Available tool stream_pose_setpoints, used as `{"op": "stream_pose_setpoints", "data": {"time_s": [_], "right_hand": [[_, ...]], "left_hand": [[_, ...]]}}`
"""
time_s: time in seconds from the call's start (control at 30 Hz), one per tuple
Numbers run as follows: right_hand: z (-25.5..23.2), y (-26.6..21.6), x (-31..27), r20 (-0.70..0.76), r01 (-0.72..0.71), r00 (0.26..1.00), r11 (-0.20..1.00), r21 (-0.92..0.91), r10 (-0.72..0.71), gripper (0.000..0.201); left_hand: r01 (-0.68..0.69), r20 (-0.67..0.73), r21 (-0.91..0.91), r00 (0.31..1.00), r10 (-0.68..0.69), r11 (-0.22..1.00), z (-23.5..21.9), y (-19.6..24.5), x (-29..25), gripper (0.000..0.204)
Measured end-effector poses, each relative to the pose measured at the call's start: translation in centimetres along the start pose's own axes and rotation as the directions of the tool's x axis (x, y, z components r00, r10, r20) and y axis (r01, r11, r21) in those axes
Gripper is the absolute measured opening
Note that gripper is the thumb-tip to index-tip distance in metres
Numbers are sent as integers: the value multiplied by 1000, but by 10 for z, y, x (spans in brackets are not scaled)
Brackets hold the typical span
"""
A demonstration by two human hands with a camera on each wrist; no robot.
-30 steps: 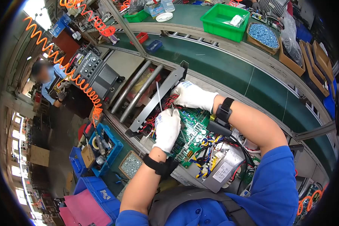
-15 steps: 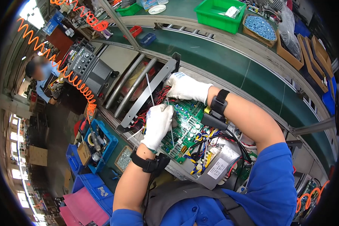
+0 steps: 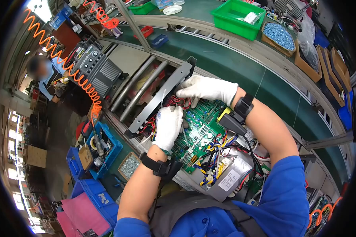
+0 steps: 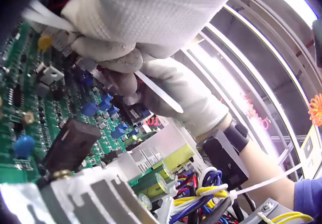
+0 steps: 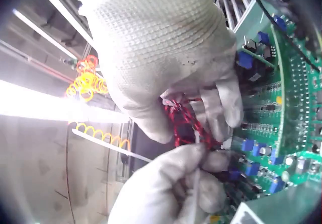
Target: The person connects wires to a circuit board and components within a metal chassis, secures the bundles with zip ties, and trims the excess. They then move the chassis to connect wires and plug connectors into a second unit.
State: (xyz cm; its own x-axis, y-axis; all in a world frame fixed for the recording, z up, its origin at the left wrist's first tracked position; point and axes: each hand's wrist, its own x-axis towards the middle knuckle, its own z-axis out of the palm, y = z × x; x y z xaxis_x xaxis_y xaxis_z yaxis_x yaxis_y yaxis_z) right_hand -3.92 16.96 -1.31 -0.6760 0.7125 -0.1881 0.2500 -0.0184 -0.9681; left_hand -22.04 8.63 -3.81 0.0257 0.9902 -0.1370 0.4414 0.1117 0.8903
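Both hands wear white gloves. The left hand (image 3: 168, 127) (image 5: 156, 191) pinches a white plastic strip (image 4: 160, 91) (image 5: 196, 196) beside a bundle of twisted red and black wires (image 3: 180, 102) (image 5: 187, 121). The right hand (image 3: 209, 89) (image 5: 171, 53) curls its thumb and fingers round that bundle, close to the left fingertips. Under both hands lies a green circuit board (image 3: 201, 126) (image 4: 20, 93) with blue parts. A grey metal bar (image 3: 162, 100) runs beside the wires. In the left wrist view, the gloves hide part of the strip.
A silver box with a label (image 3: 230, 179) and loose cables (image 3: 215, 156) sit near the torso. On the left are a blue tool tray (image 3: 116, 148) and a box of small parts (image 3: 129, 166). Beyond the metal rollers (image 3: 144, 93) stands a grey machine (image 3: 97, 71). Another person is at far left.
The right hand has shifted slightly outward from the left hand, its fingers more spread over the wires. The left hand stays beside the bundle. Less of the white strip shows above it.
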Motion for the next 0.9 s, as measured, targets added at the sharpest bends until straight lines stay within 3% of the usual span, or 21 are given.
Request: {"op": "stream_pose_setpoints", "data": {"time_s": [0.03,0.17,0.23,0.33,0.43,0.57,0.67,0.77,0.8,0.83,0.9], "right_hand": [[-2,2,0,-15,-15,1000,995,101,17,47],[1,0,5,-43,-15,999,998,63,17,38],[10,-3,9,-1,-86,996,990,-113,87,36],[15,-8,9,-24,-108,994,980,-165,106,32],[16,-7,9,-44,-113,993,984,-141,107,29],[16,-8,9,-115,-101,989,989,-112,88,22],[15,-5,11,-134,-104,987,987,-122,87,23],[16,-5,10,-142,-123,984,983,-134,104,26],[17,-9,6,-164,-120,982,976,-183,90,26],[18,-10,4,-186,-121,979,966,-230,78,26],[17,-7,4,-169,-111,983,961,-255,68,24]], "left_hand": [[27,21,-66,999,-26,997,0,1,-1,31],[35,10,-54,999,-34,998,-1,1,2,30],[141,-5,-116,990,-142,983,-1,13,1,28],[50,6,-6,999,-50,999,-2,3,4,27],[129,45,-64,991,-126,990,-5,10,-1,26],[102,29,-113,995,-100,988,-2,5,2,27],[24,-7,93,1000,-23,995,-1,-12,10,27],[76,-43,163,997,-70,984,-1,20,-12,25],[-61,-60,321,995,85,945,-1,10,-17,25],[-109,-92,442,982,166,890,1,9,-24,24],[-145,-198,384,952,235,912,4,14,-38,29]]}}
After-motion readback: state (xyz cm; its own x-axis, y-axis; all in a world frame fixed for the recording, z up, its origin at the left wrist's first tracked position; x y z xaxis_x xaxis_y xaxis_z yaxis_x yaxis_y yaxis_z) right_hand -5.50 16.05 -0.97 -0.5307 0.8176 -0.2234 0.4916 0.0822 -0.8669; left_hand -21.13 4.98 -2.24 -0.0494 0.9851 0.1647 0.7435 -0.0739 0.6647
